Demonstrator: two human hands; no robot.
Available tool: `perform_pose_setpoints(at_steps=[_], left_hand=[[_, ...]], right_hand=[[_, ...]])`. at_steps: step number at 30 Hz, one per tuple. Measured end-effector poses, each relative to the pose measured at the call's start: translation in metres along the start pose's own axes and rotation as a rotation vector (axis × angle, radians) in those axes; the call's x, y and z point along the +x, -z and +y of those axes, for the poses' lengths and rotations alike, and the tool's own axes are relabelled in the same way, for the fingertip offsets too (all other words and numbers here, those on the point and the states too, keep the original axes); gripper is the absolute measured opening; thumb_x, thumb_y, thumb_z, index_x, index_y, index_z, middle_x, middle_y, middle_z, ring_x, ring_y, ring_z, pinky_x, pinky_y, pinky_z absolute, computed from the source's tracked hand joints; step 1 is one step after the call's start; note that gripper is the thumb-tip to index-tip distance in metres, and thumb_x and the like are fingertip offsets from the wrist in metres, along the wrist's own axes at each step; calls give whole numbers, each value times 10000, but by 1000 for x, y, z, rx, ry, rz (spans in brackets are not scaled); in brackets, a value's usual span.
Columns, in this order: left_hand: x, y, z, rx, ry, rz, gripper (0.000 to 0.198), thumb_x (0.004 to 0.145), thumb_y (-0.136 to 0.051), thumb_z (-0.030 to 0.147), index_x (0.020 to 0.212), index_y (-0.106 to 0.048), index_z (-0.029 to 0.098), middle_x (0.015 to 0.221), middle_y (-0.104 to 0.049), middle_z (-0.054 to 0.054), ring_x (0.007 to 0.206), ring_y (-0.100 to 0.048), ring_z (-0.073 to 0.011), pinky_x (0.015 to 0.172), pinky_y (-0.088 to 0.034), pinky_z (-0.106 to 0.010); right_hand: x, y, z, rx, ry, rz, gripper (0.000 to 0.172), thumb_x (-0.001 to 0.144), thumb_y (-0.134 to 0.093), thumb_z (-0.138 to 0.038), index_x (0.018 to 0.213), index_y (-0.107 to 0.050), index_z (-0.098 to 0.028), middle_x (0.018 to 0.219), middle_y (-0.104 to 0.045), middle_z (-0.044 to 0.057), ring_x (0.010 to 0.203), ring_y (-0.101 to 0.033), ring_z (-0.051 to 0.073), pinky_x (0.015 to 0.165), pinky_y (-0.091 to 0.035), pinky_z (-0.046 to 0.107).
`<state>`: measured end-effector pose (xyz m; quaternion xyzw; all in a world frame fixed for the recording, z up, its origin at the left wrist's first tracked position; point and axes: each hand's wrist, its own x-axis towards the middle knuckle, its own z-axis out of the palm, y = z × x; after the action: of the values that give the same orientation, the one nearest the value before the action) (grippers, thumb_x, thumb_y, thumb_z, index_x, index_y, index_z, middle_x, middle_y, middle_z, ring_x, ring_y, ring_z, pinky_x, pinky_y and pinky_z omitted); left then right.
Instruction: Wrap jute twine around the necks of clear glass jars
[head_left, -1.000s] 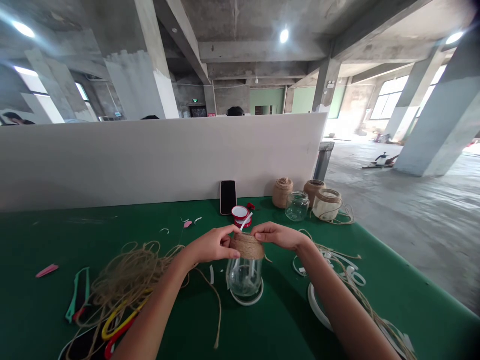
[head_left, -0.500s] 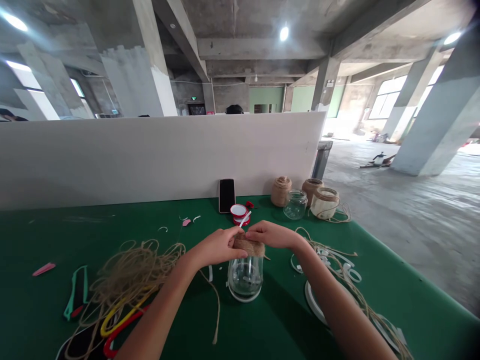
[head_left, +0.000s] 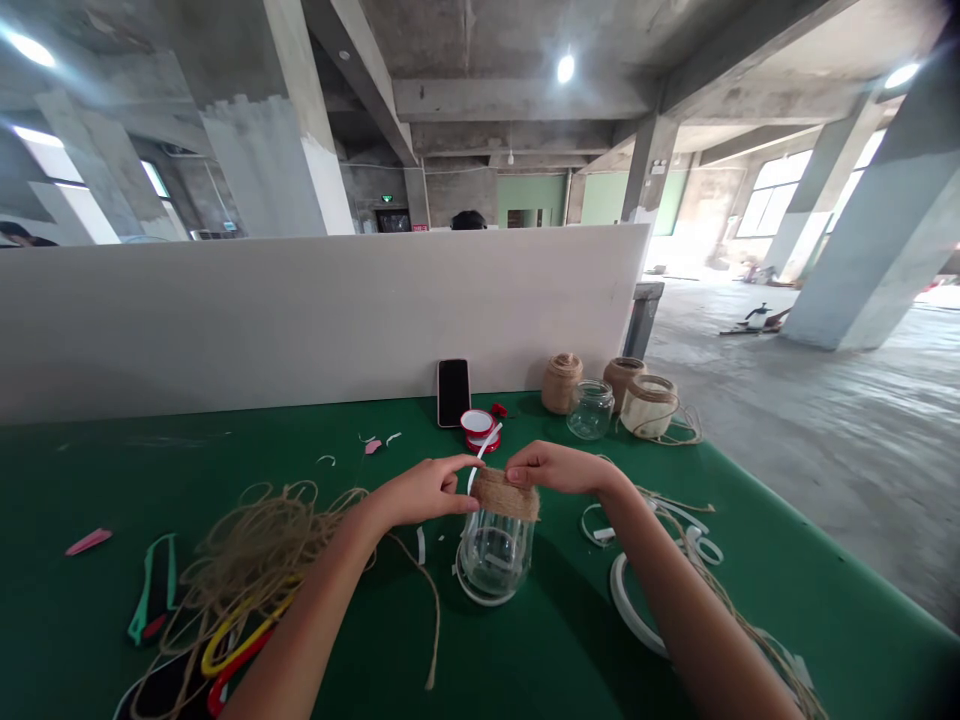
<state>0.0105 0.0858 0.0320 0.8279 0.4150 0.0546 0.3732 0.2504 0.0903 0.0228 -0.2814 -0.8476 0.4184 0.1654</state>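
A clear glass jar (head_left: pixel 493 560) with twine wound round its upper part (head_left: pixel 504 495) tilts slightly to the right on the green table. My left hand (head_left: pixel 433 490) is at the jar's left side, thumb and index finger apart, fingertips at the edge of the wrapped band. My right hand (head_left: pixel 546 468) pinches the top edge of the twine band. A thin white strip (head_left: pixel 486 445) rises from the jar's left rim, in front of red-and-white tape rolls (head_left: pixel 478 424).
Loose twine (head_left: pixel 262 560) and yellow and red handles (head_left: pixel 247 640) lie left, beside a green cutter (head_left: pixel 154 588). A phone (head_left: pixel 454 392) leans on the white partition (head_left: pixel 322 320). Several jars (head_left: pixel 591 410) stand back right; a white tape ring (head_left: pixel 634 615) lies near my right forearm.
The jar's top has tilted to the right. My right hand has moved slightly right with it, and my left fingers have spread, uncovering more of the band and white strip.
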Motion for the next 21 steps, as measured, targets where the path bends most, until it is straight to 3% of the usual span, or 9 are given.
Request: perform_pose_setpoints(at_steps=[15, 21], left_hand=[[9, -5, -18, -95, -59, -84, 614, 805, -532, 469, 1329, -363, 198, 573, -276, 66, 500, -249, -99, 483, -185, -215], [3, -7, 2, -49, -66, -59, 555, 807, -522, 404, 1310, -401, 202, 562, -312, 61, 505, -299, -109, 483, -197, -214]], right_hand=[[-3, 2, 0, 78, 16, -34, 410, 867, -436, -482, 658, -473, -132, 634, -341, -31, 601, -303, 89, 553, -272, 222], [0, -3, -17, -24, -199, 13, 485, 845, -423, -548, 562, -376, -156, 568, -249, -50, 530, -228, 75, 474, -208, 224]])
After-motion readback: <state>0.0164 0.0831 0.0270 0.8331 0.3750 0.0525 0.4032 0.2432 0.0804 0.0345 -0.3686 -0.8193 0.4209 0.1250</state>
